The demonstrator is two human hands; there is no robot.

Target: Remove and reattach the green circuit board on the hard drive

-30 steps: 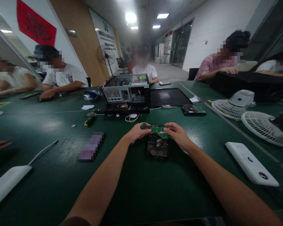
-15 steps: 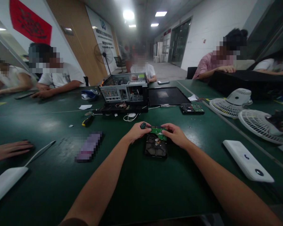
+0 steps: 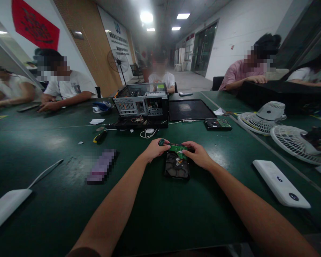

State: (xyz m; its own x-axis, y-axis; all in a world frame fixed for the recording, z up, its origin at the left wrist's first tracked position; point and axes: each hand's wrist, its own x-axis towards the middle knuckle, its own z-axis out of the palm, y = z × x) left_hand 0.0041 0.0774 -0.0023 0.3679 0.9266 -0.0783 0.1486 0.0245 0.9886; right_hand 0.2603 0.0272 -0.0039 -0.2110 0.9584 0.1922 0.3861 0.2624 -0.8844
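Observation:
A hard drive (image 3: 177, 169) lies on the green table in front of me, its dark underside facing up. Over its far part is a green circuit board (image 3: 178, 150), and I cannot tell whether the two still touch. My left hand (image 3: 155, 149) pinches the board's left edge. A dark rounded handle end (image 3: 161, 142), perhaps a screwdriver's, pokes out of that same hand; the rest of it is hidden. On the right edge, my right hand (image 3: 199, 152) grips the board between thumb and fingers.
Beyond my hands stands an opened computer case (image 3: 141, 105), with a dark panel (image 3: 191, 109) beside it. Another hard drive (image 3: 218, 124), a yellow-black screwdriver (image 3: 100, 136), a purple phone-like slab (image 3: 101, 166), white fan parts (image 3: 256, 121) and a white device (image 3: 280, 182) lie around. Several people sit about the table.
Another person's hand at the left edge has gone out of view. My hands have barely moved and keep hold of the circuit board.

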